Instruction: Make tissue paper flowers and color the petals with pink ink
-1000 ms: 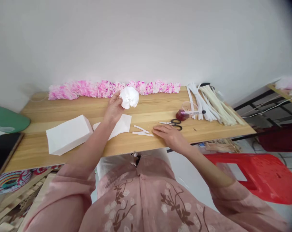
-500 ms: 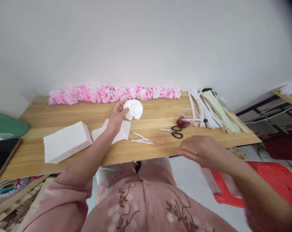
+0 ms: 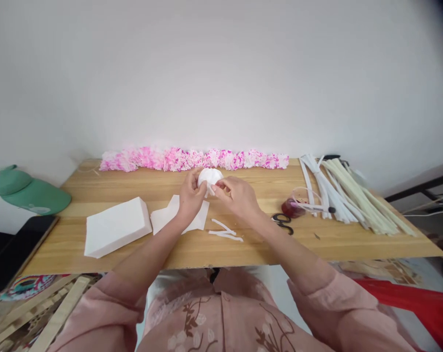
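A round white paper flower point(image 3: 210, 176) is held just above the table between both hands. My left hand point(image 3: 192, 193) grips its left side, thumb in front and fingers behind. From the right, my right hand point(image 3: 238, 195) pinches its lower right edge. Beneath and to the left lie white paper sheets point(image 3: 197, 215), partly covered by my left forearm. Two or so thin white paper strips point(image 3: 224, 234) rest on the wood between my arms. Black-handled scissors point(image 3: 283, 222) lie by my right forearm, which hides their blades.
A row of pink and white paper flowers point(image 3: 195, 159) runs along the wall. At left are a thick white stack of paper point(image 3: 116, 227), a phone point(image 3: 19, 249) and a green cap point(image 3: 34, 193). At right stand a jar of red liquid point(image 3: 293, 208) and bundled white and cream strips point(image 3: 356, 195).
My right hand has come in from the table's front right edge and taken hold of the white paper flower, which my left hand still holds. The camera view has shifted.
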Demonstrator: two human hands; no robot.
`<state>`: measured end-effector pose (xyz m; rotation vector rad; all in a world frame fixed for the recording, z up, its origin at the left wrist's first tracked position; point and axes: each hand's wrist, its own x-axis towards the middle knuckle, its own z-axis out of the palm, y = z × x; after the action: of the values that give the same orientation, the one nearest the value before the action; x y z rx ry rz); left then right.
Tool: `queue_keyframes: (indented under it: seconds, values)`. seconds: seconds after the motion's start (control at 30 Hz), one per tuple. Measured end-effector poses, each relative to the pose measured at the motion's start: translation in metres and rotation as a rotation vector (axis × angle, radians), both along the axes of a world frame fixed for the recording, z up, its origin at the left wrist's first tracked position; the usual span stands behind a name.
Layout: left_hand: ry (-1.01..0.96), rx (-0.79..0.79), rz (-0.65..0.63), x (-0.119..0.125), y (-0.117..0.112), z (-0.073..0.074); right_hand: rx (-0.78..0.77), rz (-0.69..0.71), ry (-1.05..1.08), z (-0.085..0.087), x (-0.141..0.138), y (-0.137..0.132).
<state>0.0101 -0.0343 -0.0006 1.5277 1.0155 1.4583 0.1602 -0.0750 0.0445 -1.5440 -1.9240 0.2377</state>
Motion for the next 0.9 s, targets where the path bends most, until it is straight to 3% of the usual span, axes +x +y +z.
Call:
queue_keyframes:
  seconds: [0.1, 0.17, 0.3, 0.4, 0.53, 0.67, 0.77, 0.9]
  values:
    - [0.048, 0.007, 0.023, 0.001, -0.002, 0.000, 0.062, -0.009, 0.010, -0.011, -0.006, 0.012]
    - [0.064, -0.002, 0.030, 0.001, -0.002, 0.000, 0.077, 0.003, 0.138, -0.018, -0.008, 0.018]
    - [-0.031, -0.069, -0.014, 0.001, 0.002, 0.000, -0.058, 0.035, 0.539, -0.031, -0.003, 0.024]
    - [-0.120, -0.135, -0.060, 0.002, 0.005, -0.003, -0.172, 0.066, 0.717, -0.036, 0.002, 0.027]
    - [-0.126, -0.143, -0.075, 0.002, 0.004, -0.004, -0.223, 0.105, 0.727, -0.036, 0.004, 0.025]
    - [-0.078, -0.075, -0.142, -0.001, -0.003, 0.005, -0.151, 0.055, 0.650, -0.035, 0.004, 0.022]
    - [-0.113, -0.016, -0.169, -0.004, -0.006, 0.010, -0.164, 0.001, 0.768, -0.036, 0.006, 0.024]
    - [-0.137, -0.058, -0.067, -0.006, 0.001, 0.009, -0.264, 0.033, 1.011, -0.037, 0.011, 0.028]
